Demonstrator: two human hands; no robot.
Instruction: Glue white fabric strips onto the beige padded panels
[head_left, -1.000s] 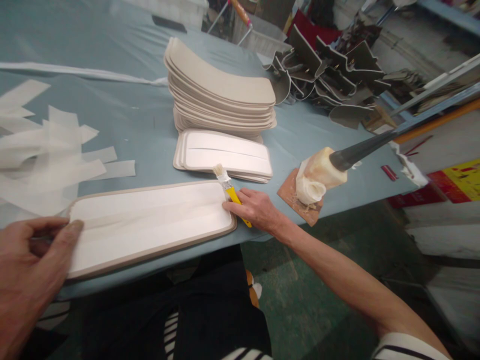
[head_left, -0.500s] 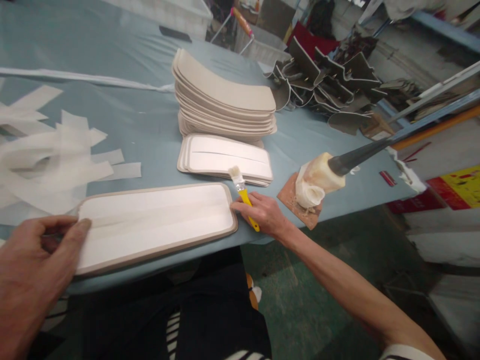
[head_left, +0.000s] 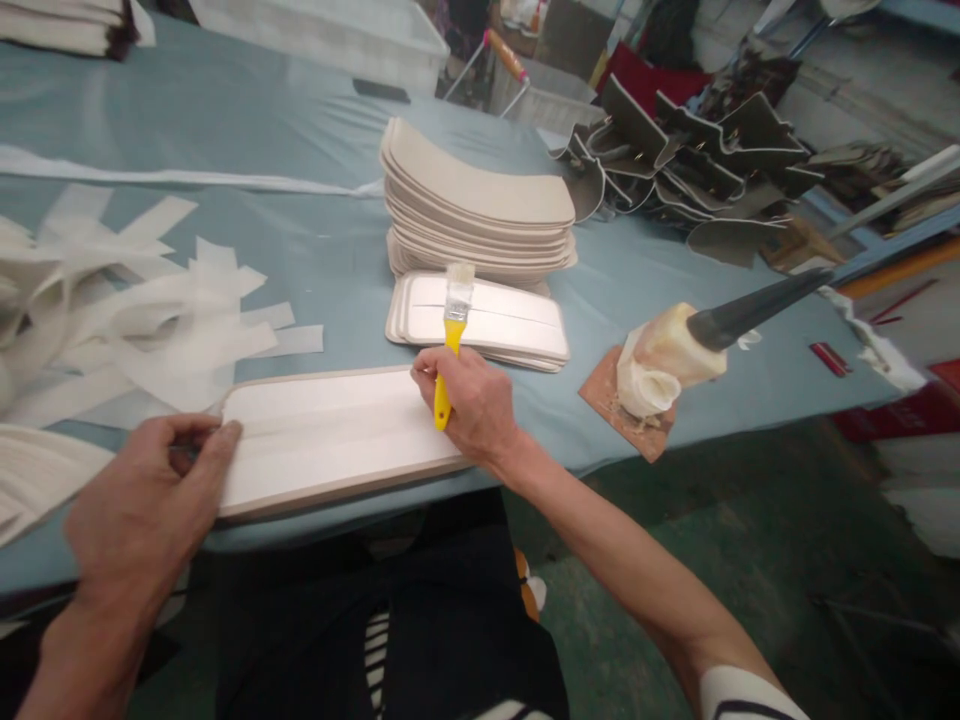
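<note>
One counter (head_left: 352,235): carries the panel (head_left: 330,420) along its near edge
Panel: lies between the hands, long axis running left to right, an end at each hand
Left hand (head_left: 150,490): palm down, fingers pinched on the left end
Right hand (head_left: 476,405): over the right end, forearm slanting in, fingers curled shut round the brush (head_left: 454,335)
Brush: bristles up, clear of the panel

The long white board (head_left: 330,425) has a tan edge and lies flat at the near side. The brush (head_left: 452,338) has a yellow handle over the board's right end, and its pale hairs point far.
</note>
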